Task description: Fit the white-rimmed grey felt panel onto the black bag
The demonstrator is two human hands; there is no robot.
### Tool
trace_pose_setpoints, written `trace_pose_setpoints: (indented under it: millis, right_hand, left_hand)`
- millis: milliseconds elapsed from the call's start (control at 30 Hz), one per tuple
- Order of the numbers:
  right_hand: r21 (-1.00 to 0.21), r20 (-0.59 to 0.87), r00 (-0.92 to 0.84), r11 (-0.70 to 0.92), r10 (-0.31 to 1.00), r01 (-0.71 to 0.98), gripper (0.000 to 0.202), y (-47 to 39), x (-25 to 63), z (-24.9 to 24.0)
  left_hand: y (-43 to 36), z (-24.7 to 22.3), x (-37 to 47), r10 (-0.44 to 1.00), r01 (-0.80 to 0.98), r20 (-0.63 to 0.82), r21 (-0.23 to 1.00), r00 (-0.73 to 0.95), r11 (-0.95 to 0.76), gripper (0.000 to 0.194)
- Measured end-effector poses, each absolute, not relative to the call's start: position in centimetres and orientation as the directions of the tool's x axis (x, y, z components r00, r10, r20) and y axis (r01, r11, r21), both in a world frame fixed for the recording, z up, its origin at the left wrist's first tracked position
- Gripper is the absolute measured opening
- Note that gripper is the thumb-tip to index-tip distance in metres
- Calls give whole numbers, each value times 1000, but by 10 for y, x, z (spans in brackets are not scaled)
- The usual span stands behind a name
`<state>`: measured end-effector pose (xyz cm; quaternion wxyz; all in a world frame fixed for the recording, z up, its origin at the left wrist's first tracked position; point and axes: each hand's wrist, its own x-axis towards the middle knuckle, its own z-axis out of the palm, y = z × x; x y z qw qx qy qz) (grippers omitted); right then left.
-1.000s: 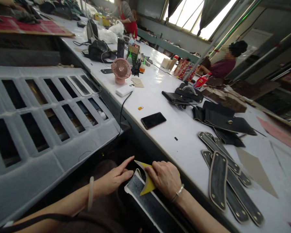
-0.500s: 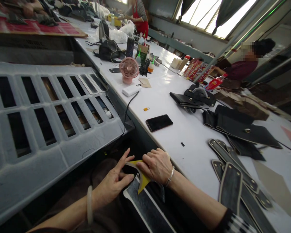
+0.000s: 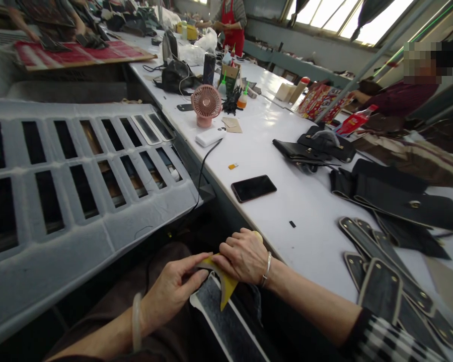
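Observation:
A dark strap with pale edges (image 3: 226,319) slants up from the bottom of the head view to my hands. My left hand (image 3: 173,286) pinches the far end of this strap between thumb and fingers. Against that end lies a curved yellow piece (image 3: 228,287) with a pointed lower tip. My right hand (image 3: 244,256) is closed on the yellow piece, its knuckles upward near the table edge. A pale rounded bit (image 3: 257,235) shows just behind the right knuckles. What lies under the fingers is hidden.
On the white table (image 3: 256,151) lie a black phone (image 3: 253,188), a pink fan (image 3: 206,103) and a white power bank (image 3: 210,137). Dark straps (image 3: 381,286) and black leather pieces (image 3: 403,198) are at right. A slotted grey rack (image 3: 109,236) stands left. Other people work farther back.
My left hand's fingers have come down from spread to pressed against the strap's end. The yellow piece and my right hand have shifted slightly. The camera view has turned a little.

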<state>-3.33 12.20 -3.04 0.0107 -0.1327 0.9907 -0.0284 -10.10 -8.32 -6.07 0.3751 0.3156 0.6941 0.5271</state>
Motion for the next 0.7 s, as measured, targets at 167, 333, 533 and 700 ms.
trace_pose_setpoints:
  millis: [167, 333, 533, 700]
  right_hand:
    - [-61, -45, -959, 958, -281, -279, 44, 124, -31, -27]
    - [-82, -78, -959, 960, -274, -267, 44, 125, -25, -28]
    - [-112, -102, -976, 977, -190, -179, 41, 116, -9, -31]
    - [-100, 81, -986, 983, -148, -156, 37, 112, 11, -49]
  left_hand:
    - [-84, -60, -105, 862, 365, -72, 886, -502, 287, 38]
    - [-83, -57, -107, 921, 542, 30, 816, -389, 202, 35]
    - [-79, -55, -112, 960, 575, 60, 810, -273, 113, 34]
    - [-77, -41, -112, 962, 416, -33, 897, -271, 147, 33]
